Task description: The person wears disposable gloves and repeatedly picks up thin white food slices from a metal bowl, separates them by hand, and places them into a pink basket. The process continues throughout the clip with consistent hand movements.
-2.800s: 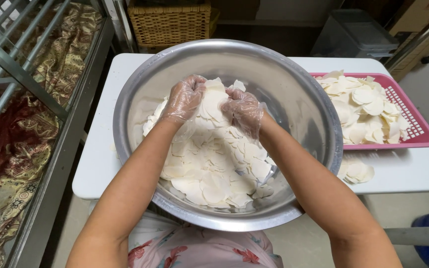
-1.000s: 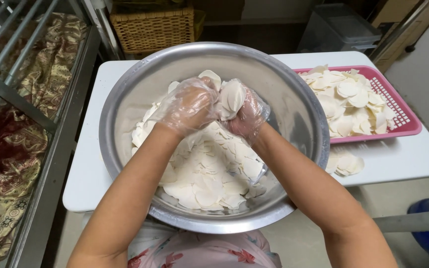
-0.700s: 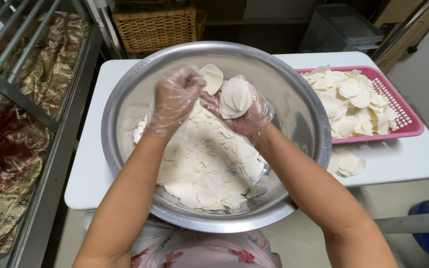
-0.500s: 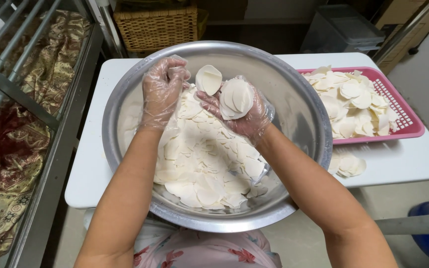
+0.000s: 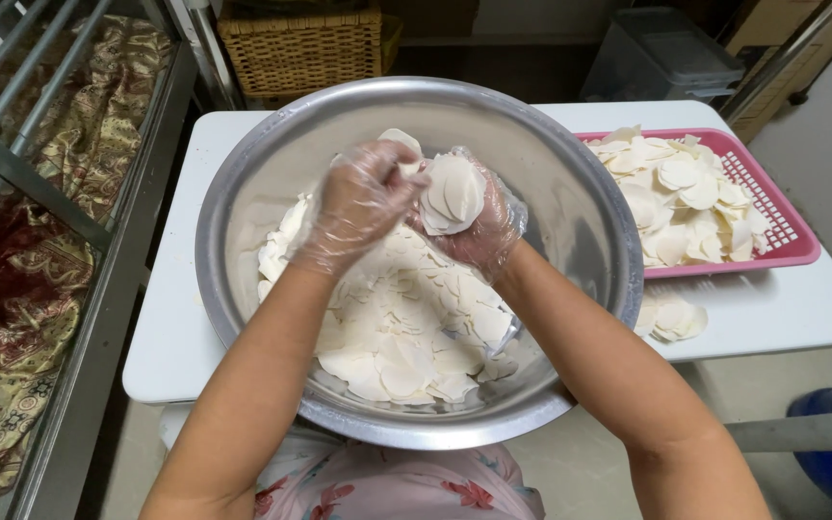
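A large steel bowl (image 5: 589, 183) sits on a white table, filled with many thin, round, pale slices (image 5: 397, 327). Both hands wear clear plastic gloves and are raised over the middle of the bowl. My right hand (image 5: 483, 226) cups a small stack of slices (image 5: 450, 193), palm turned up. My left hand (image 5: 358, 197) has come against that stack, its fingers curled on the stack's left edge, with one slice (image 5: 399, 142) showing just above it.
A pink plastic basket (image 5: 782, 231) heaped with more pale slices stands at the right of the white table (image 5: 185, 318). A few loose slices (image 5: 671, 316) lie on the table in front of it. A wicker basket (image 5: 300, 48) stands behind; metal rails (image 5: 31, 173) run along the left.
My right hand lifted a stack of slices from the bowl. My left hand pulled away to the left, then came back to the stack.
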